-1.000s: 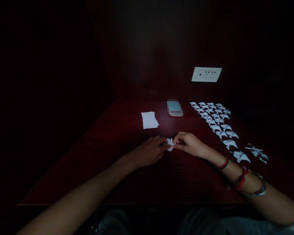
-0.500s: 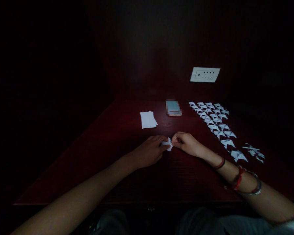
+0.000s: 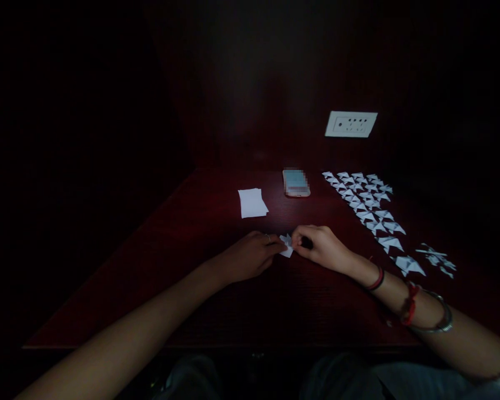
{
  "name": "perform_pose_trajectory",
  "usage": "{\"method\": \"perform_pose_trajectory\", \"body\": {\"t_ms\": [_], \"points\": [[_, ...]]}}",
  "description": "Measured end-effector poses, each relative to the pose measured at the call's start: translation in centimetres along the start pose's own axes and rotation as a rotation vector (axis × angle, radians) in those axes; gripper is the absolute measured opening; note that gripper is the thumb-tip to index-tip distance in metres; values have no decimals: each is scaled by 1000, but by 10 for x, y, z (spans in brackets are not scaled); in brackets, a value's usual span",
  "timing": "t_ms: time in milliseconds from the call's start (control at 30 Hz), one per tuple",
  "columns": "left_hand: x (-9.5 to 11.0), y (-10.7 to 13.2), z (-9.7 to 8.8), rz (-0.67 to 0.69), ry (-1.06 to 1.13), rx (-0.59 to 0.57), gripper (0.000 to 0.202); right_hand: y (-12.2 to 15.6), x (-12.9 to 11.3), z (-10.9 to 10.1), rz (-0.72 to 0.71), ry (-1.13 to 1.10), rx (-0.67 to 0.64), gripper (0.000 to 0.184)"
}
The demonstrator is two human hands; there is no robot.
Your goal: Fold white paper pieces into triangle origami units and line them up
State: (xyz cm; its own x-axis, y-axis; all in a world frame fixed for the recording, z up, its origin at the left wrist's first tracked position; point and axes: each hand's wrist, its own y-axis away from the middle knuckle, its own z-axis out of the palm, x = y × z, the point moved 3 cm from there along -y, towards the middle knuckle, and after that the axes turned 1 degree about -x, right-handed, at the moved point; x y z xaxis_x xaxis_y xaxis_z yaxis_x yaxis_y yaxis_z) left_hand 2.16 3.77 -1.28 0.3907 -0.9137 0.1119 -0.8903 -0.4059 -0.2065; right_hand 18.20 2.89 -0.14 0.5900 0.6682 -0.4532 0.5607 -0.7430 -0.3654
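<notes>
My left hand [image 3: 250, 256] and my right hand [image 3: 321, 246] meet at the middle of a dark red table [image 3: 216, 300]. Both pinch a small folded white paper piece [image 3: 286, 245] between their fingertips, just above the tabletop. The fingers of each hand are curled and closed on it. My right wrist carries a dark band, a red thread and a metal bangle.
A stack of small white paper sheets [image 3: 252, 203] lies behind my left hand. A phone [image 3: 295, 183] lies beyond it. Several folded white paper pieces [image 3: 369, 206] are laid in rows at the right, with paper scraps [image 3: 435, 259] farther right. A white socket plate [image 3: 350, 124] is on the back wall.
The hands stay together on the paper piece; the fingers have shifted slightly on it and the piece has turned a little.
</notes>
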Motion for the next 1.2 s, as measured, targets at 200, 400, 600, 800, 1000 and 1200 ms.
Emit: {"method": "perform_pose_trajectory", "body": {"t_ms": [200,400,600,800,1000,1200], "points": [[0,0,0,-16,-4,-3,37,0,1,0,-111,166,-104,7],[3,0,-2,-27,-26,4,38,0,0,-2,-156,259,-168,12],[6,0,-1,-4,-18,-13,43,0,0,-4,-146,197,-181,10],[4,1,3,-11,-31,-3,44,1,1,-7,-88,66,-200,9],[3,0,3,-20,-44,-7,43,2,10,-13,-85,7,-164,17],[4,-1,1,-16,-45,6,44,3,8,-10,-142,82,-231,23]]}}
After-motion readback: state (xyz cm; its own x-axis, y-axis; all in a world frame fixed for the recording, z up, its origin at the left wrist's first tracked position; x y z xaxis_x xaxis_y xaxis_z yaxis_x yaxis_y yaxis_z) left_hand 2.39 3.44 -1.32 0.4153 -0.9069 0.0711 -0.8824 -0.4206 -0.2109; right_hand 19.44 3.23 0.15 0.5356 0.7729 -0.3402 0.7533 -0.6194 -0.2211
